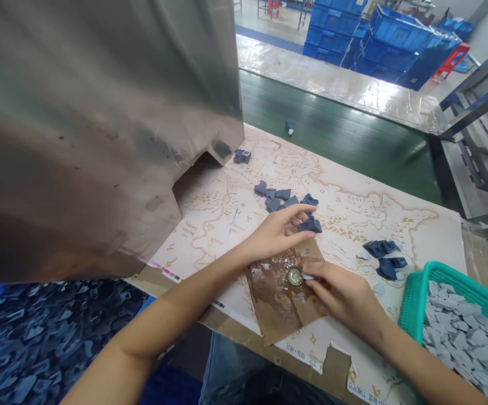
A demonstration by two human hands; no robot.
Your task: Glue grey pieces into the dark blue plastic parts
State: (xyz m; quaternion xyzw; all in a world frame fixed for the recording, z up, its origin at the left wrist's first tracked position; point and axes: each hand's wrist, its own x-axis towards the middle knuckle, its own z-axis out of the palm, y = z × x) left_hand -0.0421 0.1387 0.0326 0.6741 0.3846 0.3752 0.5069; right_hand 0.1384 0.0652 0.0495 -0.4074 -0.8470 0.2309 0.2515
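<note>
My left hand [278,232] has its thumb and fingers closed around a dark blue-grey plastic piece [310,225], above the table covering. Several similar dark pieces [272,198] lie just beyond it. My right hand [342,287] pinches a small light grey piece [307,276], mostly hidden by the fingers. That piece is beside a round metal bottle cap [295,276], which sits on a wet-looking brown sheet [275,301]. Whether the piece touches the cap I cannot tell.
At the right stands a green basket [412,298] of light grey pieces [459,326]. More dark pieces [389,264] lie near it. A large metal housing [100,140] rises on the left. Behind the map-printed sheet [349,208] runs a green conveyor belt [337,140]; dark parts [50,343] fill the lower left.
</note>
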